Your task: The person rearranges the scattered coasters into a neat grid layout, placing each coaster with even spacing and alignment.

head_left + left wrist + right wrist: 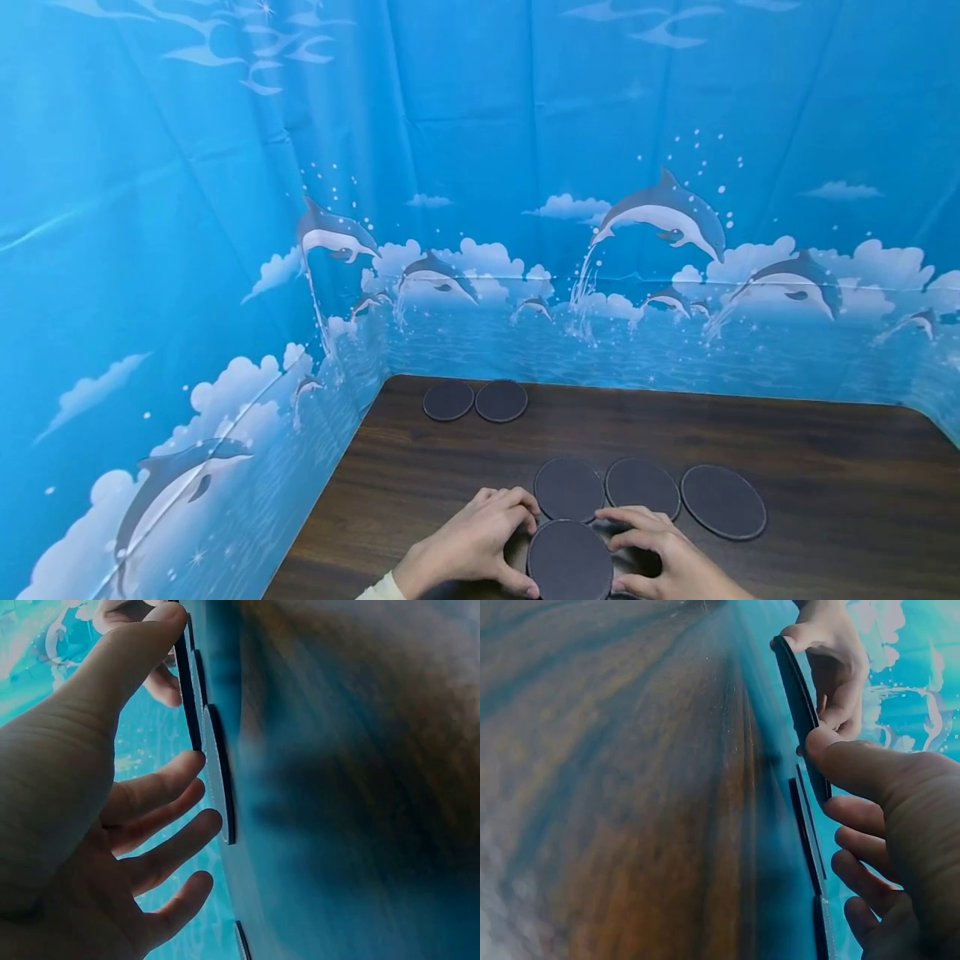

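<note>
Five round coasters lie flat on the wooden bench [847, 483], and here's a sixth up in the hands! Over by the bench's far left corner sits a pair, the left coaster [448, 401] and its partner [502, 401], rims touching or very nearly so. Nearer, out in the middle, runs a row of three: the first coaster [568, 490] right up against the second coaster [642, 486], with the third coaster [723, 502] just beside them toward the right edge. And the live one, the held coaster [570, 562], is on the near side of that row, raised clear of the wood in both wrist views. The left hand [480, 537] has its thumb and index finger on one side of the rim, its other fingers spread loose; the right hand [660, 550] pinches the opposite side. So the score, as I'd judge it: two groups look laid out, and this coaster is the piece of work left unfinished, since it isn't down yet. A dark sliver [624, 597] peeks out beside it at the bottom of the head view, too little to identify, so whether more coasters wait there I can't tell.
</note>
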`<state>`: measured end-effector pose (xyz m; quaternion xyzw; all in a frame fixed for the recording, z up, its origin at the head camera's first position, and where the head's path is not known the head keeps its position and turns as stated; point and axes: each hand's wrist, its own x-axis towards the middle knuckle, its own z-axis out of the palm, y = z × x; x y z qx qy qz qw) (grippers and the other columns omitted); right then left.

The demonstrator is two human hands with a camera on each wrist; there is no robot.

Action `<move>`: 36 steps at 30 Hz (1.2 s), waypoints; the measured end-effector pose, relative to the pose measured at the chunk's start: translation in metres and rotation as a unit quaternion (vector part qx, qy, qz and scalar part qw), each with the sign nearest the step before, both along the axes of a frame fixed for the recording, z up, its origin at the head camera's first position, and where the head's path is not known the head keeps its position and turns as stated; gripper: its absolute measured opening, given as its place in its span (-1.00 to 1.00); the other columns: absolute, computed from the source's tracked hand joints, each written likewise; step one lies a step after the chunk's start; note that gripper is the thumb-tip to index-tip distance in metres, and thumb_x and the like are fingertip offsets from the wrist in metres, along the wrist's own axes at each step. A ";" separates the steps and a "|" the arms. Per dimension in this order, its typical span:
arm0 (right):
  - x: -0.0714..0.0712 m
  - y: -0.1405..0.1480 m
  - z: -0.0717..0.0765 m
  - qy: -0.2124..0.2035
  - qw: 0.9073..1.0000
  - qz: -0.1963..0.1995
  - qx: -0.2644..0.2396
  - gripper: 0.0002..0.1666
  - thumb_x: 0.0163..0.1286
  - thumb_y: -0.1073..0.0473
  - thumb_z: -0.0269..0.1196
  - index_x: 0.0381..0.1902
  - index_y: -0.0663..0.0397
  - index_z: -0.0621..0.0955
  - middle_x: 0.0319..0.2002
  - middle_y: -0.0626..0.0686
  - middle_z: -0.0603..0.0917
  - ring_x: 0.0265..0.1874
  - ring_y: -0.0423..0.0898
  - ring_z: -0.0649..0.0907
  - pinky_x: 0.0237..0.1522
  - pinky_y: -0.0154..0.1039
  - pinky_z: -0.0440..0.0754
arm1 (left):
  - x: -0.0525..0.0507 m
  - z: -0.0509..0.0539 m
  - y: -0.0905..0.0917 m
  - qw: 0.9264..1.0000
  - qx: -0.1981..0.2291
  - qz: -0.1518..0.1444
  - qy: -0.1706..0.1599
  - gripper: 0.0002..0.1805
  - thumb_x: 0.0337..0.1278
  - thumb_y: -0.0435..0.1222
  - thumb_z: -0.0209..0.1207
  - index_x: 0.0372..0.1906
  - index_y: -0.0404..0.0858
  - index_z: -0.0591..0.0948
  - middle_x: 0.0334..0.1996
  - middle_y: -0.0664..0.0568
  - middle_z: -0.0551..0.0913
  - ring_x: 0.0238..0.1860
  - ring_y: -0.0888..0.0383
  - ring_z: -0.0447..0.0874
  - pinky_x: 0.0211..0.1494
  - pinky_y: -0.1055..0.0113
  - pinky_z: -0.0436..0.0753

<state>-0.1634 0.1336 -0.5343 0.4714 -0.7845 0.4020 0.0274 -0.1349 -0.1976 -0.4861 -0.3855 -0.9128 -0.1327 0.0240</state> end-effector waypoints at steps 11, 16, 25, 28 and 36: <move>-0.001 0.002 -0.002 0.005 0.999 0.007 0.037 -0.76 0.36 -0.07 0.41 -0.02 -0.44 0.70 0.34 0.04 0.51 0.30 -0.08 0.43 -0.03 0.03 0.46 | 0.007 -0.009 0.005 0.997 -0.043 0.007 0.062 -0.34 -0.10 0.37 0.39 -0.11 -0.06 0.60 0.24 0.11 0.43 0.15 0.22 0.48 0.14 0.26 0.44; -0.002 0.001 -0.004 0.013 0.999 0.013 0.039 -0.74 0.35 -0.07 0.43 -0.02 -0.44 0.70 0.34 0.04 0.51 0.30 -0.07 0.42 -0.03 0.04 0.44 | 0.009 -0.010 0.006 0.996 -0.056 0.010 0.069 -0.35 -0.12 0.38 0.39 -0.15 -0.03 0.59 0.24 0.12 0.44 0.14 0.22 0.47 0.13 0.26 0.44; -0.001 -0.004 0.002 0.029 0.998 0.002 0.048 -0.80 0.32 -0.15 0.43 -0.12 -0.48 0.68 0.32 -0.03 0.51 0.25 -0.04 0.45 -0.02 -0.02 0.38 | 0.007 -0.007 0.004 0.994 -0.068 0.008 0.084 -0.33 -0.14 0.39 0.39 -0.14 -0.03 0.62 0.23 0.13 0.45 0.12 0.22 0.47 0.14 0.24 0.43; 0.000 -0.008 0.003 0.049 0.998 -0.003 0.050 -0.83 0.31 -0.16 0.42 -0.17 -0.48 0.67 0.29 -0.04 0.52 0.20 -0.05 0.47 -0.04 -0.02 0.39 | 0.007 -0.008 0.003 0.994 -0.068 0.008 0.080 -0.34 -0.14 0.39 0.39 -0.14 -0.03 0.61 0.23 0.13 0.45 0.12 0.22 0.47 0.15 0.23 0.43; 0.001 -0.010 -0.001 0.070 0.996 -0.020 0.048 -0.83 0.29 -0.17 0.44 -0.20 -0.50 0.67 0.28 -0.08 0.54 0.17 -0.10 0.48 -0.06 -0.05 0.39 | 0.007 -0.010 0.003 0.995 -0.064 0.009 0.082 -0.34 -0.18 0.38 0.41 -0.15 -0.03 0.61 0.24 0.11 0.45 0.11 0.21 0.47 0.14 0.24 0.43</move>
